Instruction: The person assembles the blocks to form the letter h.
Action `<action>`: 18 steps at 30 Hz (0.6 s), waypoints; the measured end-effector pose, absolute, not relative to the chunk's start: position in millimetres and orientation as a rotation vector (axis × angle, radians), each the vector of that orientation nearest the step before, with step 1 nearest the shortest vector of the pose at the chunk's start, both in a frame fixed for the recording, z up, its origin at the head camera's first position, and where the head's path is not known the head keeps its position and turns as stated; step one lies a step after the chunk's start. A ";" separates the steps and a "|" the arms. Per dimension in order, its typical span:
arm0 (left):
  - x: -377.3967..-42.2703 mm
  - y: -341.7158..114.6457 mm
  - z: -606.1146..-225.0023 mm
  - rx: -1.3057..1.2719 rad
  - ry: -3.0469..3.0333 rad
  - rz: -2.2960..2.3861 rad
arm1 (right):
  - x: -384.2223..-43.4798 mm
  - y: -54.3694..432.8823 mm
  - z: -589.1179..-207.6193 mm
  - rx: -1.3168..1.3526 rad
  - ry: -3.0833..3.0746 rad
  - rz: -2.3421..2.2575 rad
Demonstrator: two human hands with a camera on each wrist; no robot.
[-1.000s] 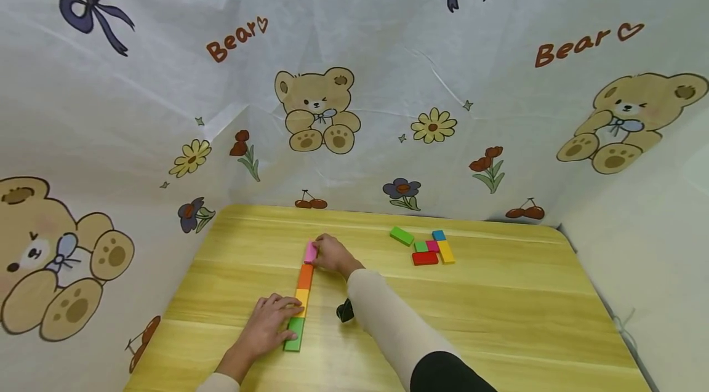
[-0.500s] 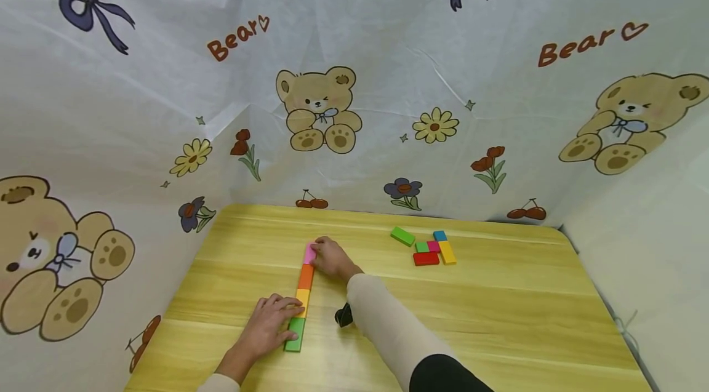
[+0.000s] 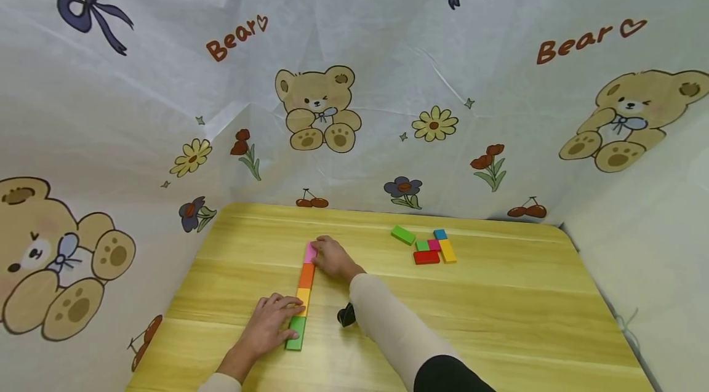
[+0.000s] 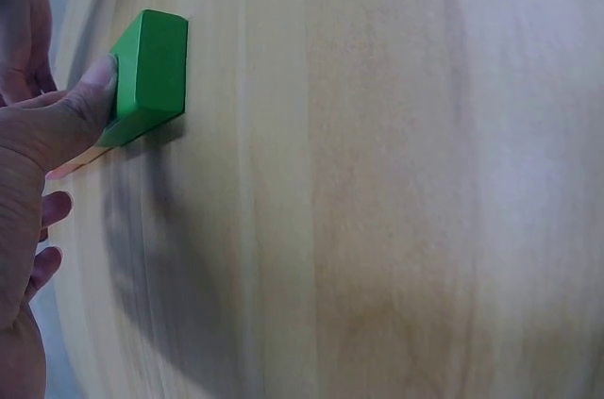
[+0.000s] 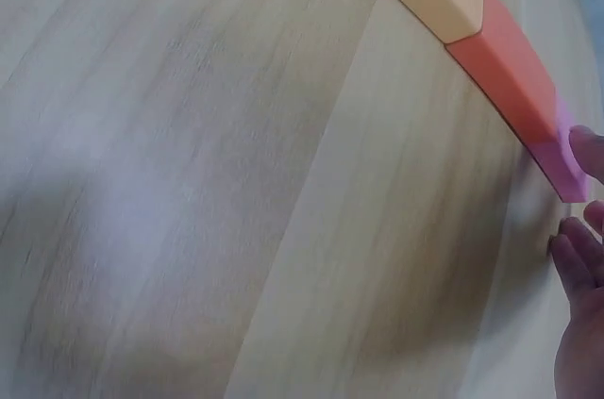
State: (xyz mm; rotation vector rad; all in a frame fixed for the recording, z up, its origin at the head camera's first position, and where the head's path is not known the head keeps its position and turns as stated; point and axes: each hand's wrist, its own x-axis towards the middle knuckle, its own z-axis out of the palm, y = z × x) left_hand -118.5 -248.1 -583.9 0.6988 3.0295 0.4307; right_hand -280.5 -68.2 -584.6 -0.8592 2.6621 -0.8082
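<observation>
Row of four rectangular, brightly coloured blocks [image 3: 304,293] runs away from the person along the left part of the broad yellow wood-grain tabletop [image 3: 509,318]. The left hand [image 3: 268,323] lies spread beside its near half, fingertips on the yellow rectangular block [image 3: 302,296], thumb on the green rectangular block [image 3: 296,343]. The right hand [image 3: 332,256] has its thumb against the pink rectangular block [image 3: 308,255] at the far end; I cannot tell whether the fingers close round it. Pushing too hard from both ends could buckle the line, likely at the orange rectangular block [image 3: 306,276], which neither hand steadies. A slight thumb twist might skew the pink one and open its seam.
</observation>
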 end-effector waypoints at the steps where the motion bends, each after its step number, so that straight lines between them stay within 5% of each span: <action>1: -118.1 -247.4 -583.4 0.697 3.027 0.437 | -280.3 -65.9 -584.3 -0.859 2.666 -0.810; 18: -113.9 -243.7 -580.6 0.686 3.033 0.458 | -267.4 19.2 -583.9 -0.622 2.738 -1.143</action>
